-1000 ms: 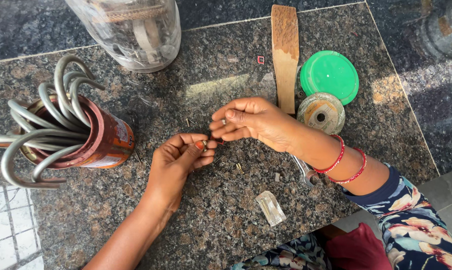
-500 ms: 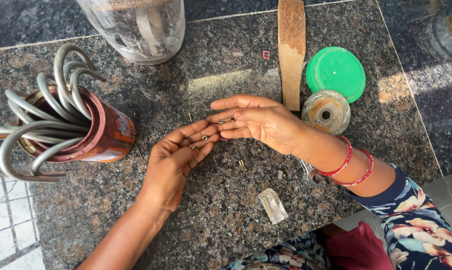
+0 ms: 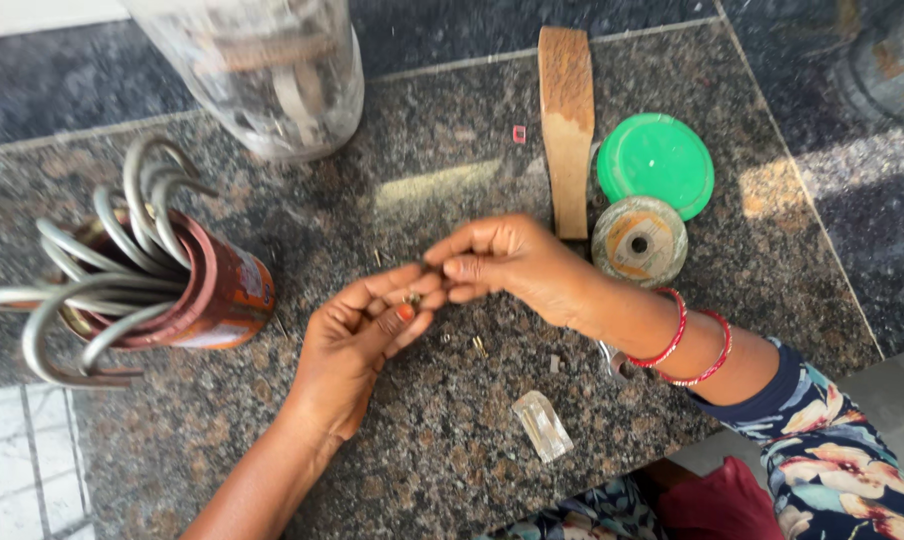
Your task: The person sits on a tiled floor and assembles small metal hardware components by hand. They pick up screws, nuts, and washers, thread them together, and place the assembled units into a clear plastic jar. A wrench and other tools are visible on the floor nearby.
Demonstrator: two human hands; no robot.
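Worktop (image 3: 452,420): dark speckled granite.
Far left: rusty red tin (image 3: 217,290) on its side, bent metal rods (image 3: 102,270) sticking out.
Top: clear plastic jar (image 3: 272,70).
Upper right: wooden slat (image 3: 566,120), green lid (image 3: 657,162), worn grinding disc (image 3: 639,242) just below the lid.
Near edge: small clear plastic packet (image 3: 542,425).
Right: spanner (image 3: 612,358), partly hidden.

clear jar (image 3: 272,70) cut off, blurred
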